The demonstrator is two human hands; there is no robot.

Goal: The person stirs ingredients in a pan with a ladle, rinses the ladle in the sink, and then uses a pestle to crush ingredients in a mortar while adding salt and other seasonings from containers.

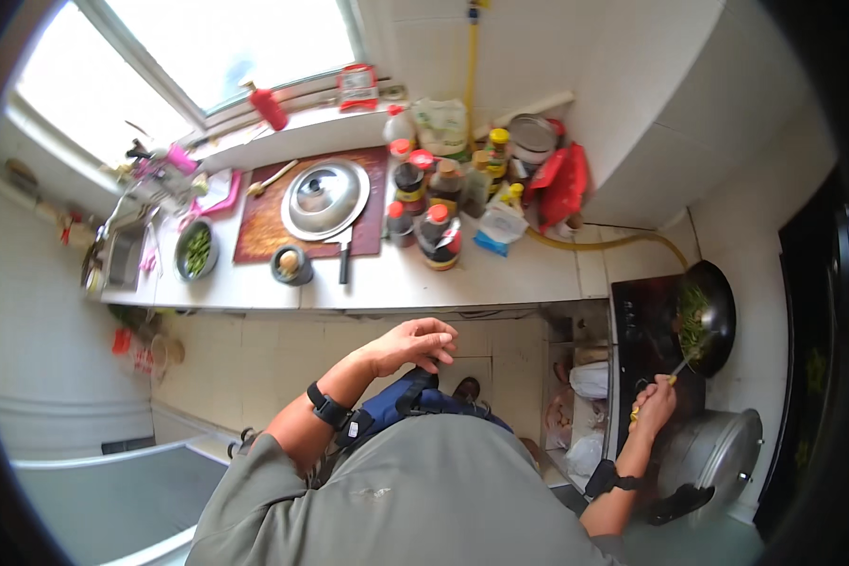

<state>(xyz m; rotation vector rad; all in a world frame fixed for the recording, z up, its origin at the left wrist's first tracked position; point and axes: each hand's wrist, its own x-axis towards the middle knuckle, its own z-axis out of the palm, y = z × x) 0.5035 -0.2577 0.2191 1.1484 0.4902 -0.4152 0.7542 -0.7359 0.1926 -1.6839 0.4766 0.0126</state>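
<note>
My right hand [655, 406] grips the yellow handle of a metal cooking utensil [680, 366]. The far end of the utensil reaches into a black wok [724, 318] and is partly hidden among cut green vegetables [693, 315]. The wok sits on a black glass cooktop [637, 339] to my right. In front of my body, short of the counter's edge, my left hand [416, 343] hangs in the air with loosely bent fingers, holding nothing.
A lidded metal pot [711, 453] stands near my right forearm. Sauce bottles [439, 237] crowd the white counter [523, 276]. A cutting board [262, 212] bears a domed lid [325, 198] and a cleaver [344, 262]. Left of it are a bowl of green vegetables [198, 251] and a sink [124, 258].
</note>
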